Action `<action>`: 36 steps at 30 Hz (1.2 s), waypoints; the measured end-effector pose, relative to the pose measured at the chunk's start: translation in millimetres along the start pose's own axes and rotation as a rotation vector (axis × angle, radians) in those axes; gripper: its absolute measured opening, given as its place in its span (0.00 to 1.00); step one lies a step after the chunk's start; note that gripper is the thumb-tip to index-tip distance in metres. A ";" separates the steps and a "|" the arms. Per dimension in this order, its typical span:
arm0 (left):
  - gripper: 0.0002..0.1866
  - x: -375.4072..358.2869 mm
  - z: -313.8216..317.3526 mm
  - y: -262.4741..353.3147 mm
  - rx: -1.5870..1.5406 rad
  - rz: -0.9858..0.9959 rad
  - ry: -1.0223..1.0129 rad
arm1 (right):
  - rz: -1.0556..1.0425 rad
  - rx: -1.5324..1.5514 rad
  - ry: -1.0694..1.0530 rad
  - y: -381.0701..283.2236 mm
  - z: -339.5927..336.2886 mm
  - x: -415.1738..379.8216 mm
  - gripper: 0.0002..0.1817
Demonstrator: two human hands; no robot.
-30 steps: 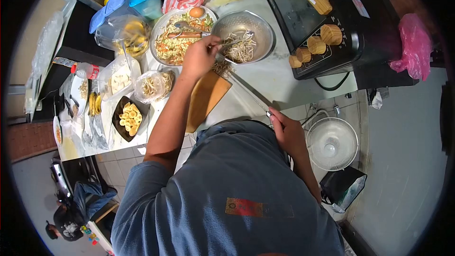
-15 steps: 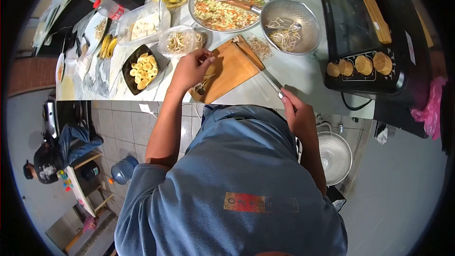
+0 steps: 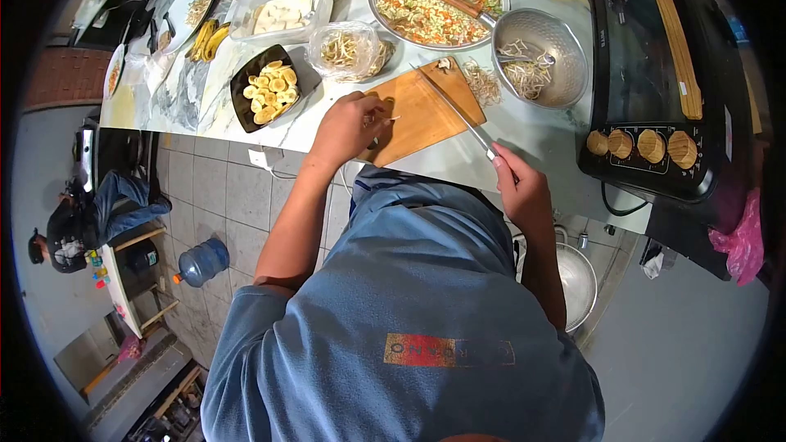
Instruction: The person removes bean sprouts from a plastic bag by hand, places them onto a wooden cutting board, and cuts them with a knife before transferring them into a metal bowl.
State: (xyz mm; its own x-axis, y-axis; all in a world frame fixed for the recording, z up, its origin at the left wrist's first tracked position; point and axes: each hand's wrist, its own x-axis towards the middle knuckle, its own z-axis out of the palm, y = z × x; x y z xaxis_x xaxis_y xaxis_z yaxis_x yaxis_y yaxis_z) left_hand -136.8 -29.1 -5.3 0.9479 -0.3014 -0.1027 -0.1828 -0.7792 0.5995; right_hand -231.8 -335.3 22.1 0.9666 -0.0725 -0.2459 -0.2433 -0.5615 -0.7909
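A knife point(image 3: 453, 105) is in my right hand point(image 3: 522, 187), its blade slanting over the wooden cutting board point(image 3: 426, 119). At the board's left edge, my left hand point(image 3: 352, 127) has its fingers curled together near a thin pale strand; what they hold is too small to make out. Small scraps lie at the board's top corner. Right of it is a loose pile of sprout bits point(image 3: 481, 83). Behind stand a metal bowl of bean sprouts point(image 3: 528, 74) and a plastic container of sprouts point(image 3: 344, 49).
A large tray of chopped vegetables point(image 3: 426, 8) holds an egg and a wooden-handled utensil. On the left are a black bowl of sliced pieces point(image 3: 266, 94) and a white-food container point(image 3: 282, 16). A black appliance point(image 3: 647, 147) stands right. Another person point(image 3: 70, 233) sits far left.
The view has shifted, so the counter items appear farther right. My left hand has moved lower relative to the board, to its near left edge. The knife remains in my right hand.
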 end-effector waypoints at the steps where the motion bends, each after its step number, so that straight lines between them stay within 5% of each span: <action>1: 0.13 2.9 3.1 2.8 0.004 0.029 -0.006 | 0.000 0.000 0.005 2.7 0.5 0.0 0.17; 4: 0.11 10.4 10.4 9.9 0.082 0.088 -0.002 | -0.069 0.015 0.070 9.5 1.5 -2.9 0.16; 12: 0.10 19.9 23.8 7.2 0.168 0.281 0.170 | 0.140 -0.008 0.042 18.5 -9.5 -13.0 0.17; 15: 0.10 26.3 9.5 27.2 -0.007 0.205 0.070 | 0.188 0.027 0.055 20.8 -12.1 -15.6 0.18; 17: 0.09 30.1 3.2 45.5 -0.252 -0.101 -0.078 | 0.196 0.056 0.070 22.4 -13.4 -18.2 0.18; 24: 0.09 49.4 47.9 28.6 -0.441 0.192 0.125 | 0.228 0.084 0.072 22.6 -22.2 -23.3 0.18; 26: 0.09 50.9 49.6 30.8 -0.544 0.021 0.062 | 0.236 0.085 0.078 22.8 -22.7 -24.7 0.18; 36: 0.10 41.1 57.5 34.3 -0.561 -0.144 0.166 | 0.222 0.262 0.020 17.5 -16.5 -27.1 0.19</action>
State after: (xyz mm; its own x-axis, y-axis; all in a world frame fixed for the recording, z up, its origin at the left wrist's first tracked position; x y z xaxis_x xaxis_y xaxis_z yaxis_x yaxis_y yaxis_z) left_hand -119.1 -99.8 -34.6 0.9893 -0.0890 -0.1157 0.0732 -0.3834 0.9207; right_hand -260.9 -356.7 24.2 0.8887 -0.1863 -0.4190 -0.4575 -0.2994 -0.8373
